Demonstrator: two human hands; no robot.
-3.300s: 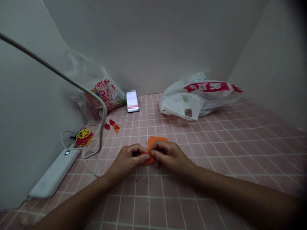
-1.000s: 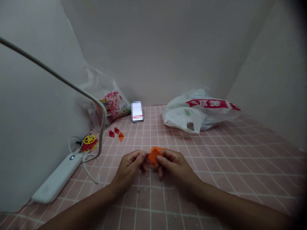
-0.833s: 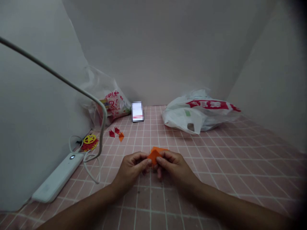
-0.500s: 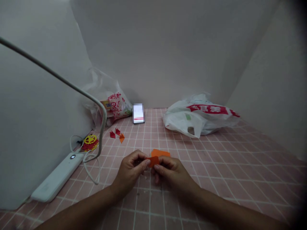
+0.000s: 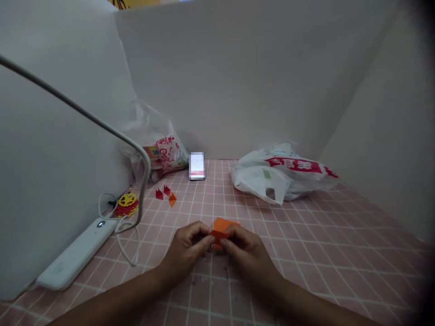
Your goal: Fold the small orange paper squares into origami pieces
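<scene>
Between my two hands is a small piece of folded orange paper (image 5: 219, 234), darker on the side facing me. My left hand (image 5: 190, 242) pinches its left edge between thumb and forefinger. From the right, my right hand (image 5: 245, 246) grips it with thumb and fingertips. Just behind it lies more orange paper (image 5: 224, 222) on the tabletop, partly hidden by my fingers. Farther left on the table sit small folded paper pieces, two red (image 5: 159, 194) and one orange (image 5: 172, 199).
A white power strip (image 5: 76, 253) with a looped cable lies at left, near yellow and red cut-outs (image 5: 127, 204). A thick grey cable (image 5: 84, 111) crosses the left side. At the back are a filled plastic bag (image 5: 163, 151), a phone (image 5: 196, 165) and a white bag (image 5: 272, 174).
The held paper is tilted differently, showing less of its flat face. Both hands stay close together around it. The camera view has tipped slightly upward.
</scene>
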